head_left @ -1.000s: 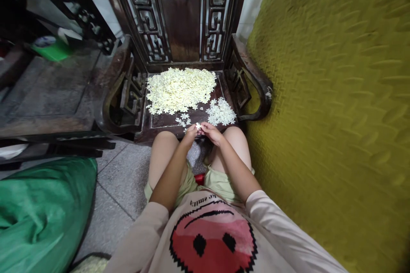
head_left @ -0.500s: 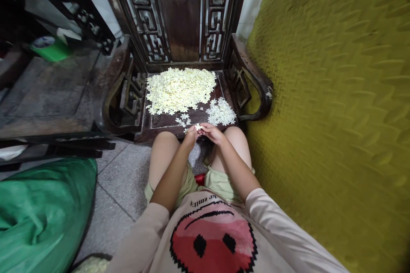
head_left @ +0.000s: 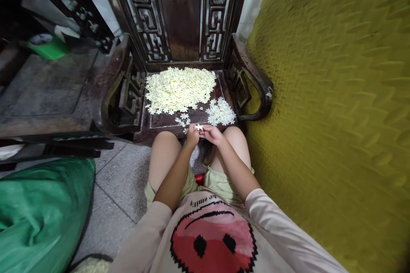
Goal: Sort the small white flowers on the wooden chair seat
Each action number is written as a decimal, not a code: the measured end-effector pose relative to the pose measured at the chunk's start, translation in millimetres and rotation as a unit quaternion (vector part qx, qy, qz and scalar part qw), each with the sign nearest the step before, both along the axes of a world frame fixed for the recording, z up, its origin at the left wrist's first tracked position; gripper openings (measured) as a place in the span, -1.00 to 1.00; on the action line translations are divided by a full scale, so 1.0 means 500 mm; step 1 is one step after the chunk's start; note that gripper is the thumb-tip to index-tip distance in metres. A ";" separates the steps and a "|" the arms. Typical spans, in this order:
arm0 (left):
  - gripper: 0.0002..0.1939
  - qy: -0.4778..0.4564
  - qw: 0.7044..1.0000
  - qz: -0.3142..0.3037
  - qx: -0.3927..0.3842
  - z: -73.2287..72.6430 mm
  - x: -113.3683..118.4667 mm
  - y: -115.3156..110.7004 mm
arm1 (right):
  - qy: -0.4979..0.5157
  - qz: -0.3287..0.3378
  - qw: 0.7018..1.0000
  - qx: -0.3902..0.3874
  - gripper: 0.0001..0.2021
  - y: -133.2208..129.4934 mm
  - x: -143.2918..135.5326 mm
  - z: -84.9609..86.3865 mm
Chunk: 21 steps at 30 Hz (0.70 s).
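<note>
Just in front of the seat's edge, my left hand (head_left: 192, 136) and my right hand (head_left: 212, 134) meet with fingertips closed around a small white flower (head_left: 199, 127). Its petals face up between the fingers. Beyond them, a large heap of pale yellow-white flowers (head_left: 181, 89) covers much of the dark wooden seat (head_left: 162, 121). A smaller pile of whiter flowers (head_left: 221, 111) lies just past my right hand. A few loose flowers (head_left: 183, 120) are scattered past my left hand. Fingers partly hide what lies beneath the held flower.
Carved armrests (head_left: 253, 79) flank the seat, with a latticed chair back (head_left: 182, 25) behind. A yellow textured mat (head_left: 329, 106) stands along the right. At left are a wooden surface (head_left: 41, 94) with a green tape roll (head_left: 48, 47), and a green sack (head_left: 45, 209) on the floor.
My left hand has shifted slightly right and turned more upright beside the flower. My right hand and the flower stay almost in place; the piles look unchanged.
</note>
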<state>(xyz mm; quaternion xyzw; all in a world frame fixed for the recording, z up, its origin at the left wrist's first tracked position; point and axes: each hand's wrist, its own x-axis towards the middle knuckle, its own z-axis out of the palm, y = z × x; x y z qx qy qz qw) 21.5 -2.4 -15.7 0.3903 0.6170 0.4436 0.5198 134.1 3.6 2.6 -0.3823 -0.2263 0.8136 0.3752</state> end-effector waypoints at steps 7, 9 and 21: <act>-0.97 0.103 0.988 0.011 0.111 0.005 -0.019 -0.002 | -0.051 -0.015 0.998 0.025 -0.87 -0.007 0.004 0.007; -0.97 0.060 0.993 0.012 0.101 0.008 -0.021 -0.001 | -0.077 -0.025 0.994 0.073 -0.76 -0.011 0.001 0.008; -0.85 -0.175 0.983 0.060 0.005 0.033 -0.025 0.010 | -0.397 -0.099 0.822 0.395 -0.79 -0.023 -0.024 0.009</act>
